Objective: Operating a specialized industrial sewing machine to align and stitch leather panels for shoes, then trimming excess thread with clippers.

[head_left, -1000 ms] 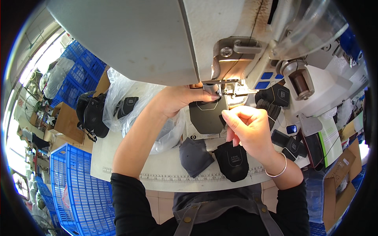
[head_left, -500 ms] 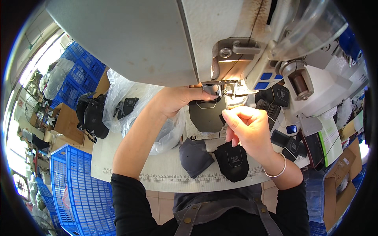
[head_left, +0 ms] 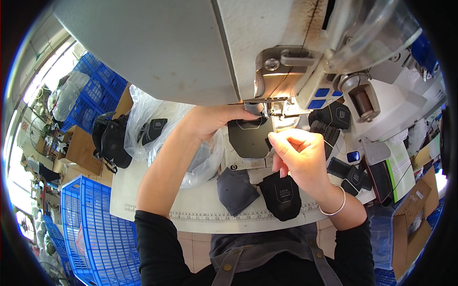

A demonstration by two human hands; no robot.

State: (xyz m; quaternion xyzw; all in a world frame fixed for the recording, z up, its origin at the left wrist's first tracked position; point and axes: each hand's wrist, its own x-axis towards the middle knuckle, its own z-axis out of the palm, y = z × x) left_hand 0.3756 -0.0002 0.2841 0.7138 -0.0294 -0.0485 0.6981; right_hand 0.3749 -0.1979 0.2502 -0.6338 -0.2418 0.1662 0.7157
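A dark grey fabric piece (head_left: 249, 142) with a pale outline at its top lies flat on the sewing machine's bed, its far edge by the lit needle area (head_left: 281, 112). My left hand (head_left: 214, 119) reaches in from the left, its thumb stretched along the far edge of the piece beside the presser foot; the machine head hides its other fingers. Just right of the piece, my right hand (head_left: 300, 155) is closed in a pinch. A small dark bit shows at its fingertips, too little to name. Nearer me lie a grey fabric piece (head_left: 237, 192) and a black pouch-like piece (head_left: 281, 196).
The sewing machine's head (head_left: 152, 52) overhangs the work. A thread bobbin (head_left: 363, 102) sits at the right, near stacked black pieces (head_left: 326, 136). Clear plastic bags (head_left: 202, 164) lie left, a blue crate (head_left: 98, 233) stands lower left, and a cardboard box (head_left: 412, 229) lower right.
The fabric piece and my left hand have shifted very slightly to the left. My right hand keeps its pinch in nearly the same place.
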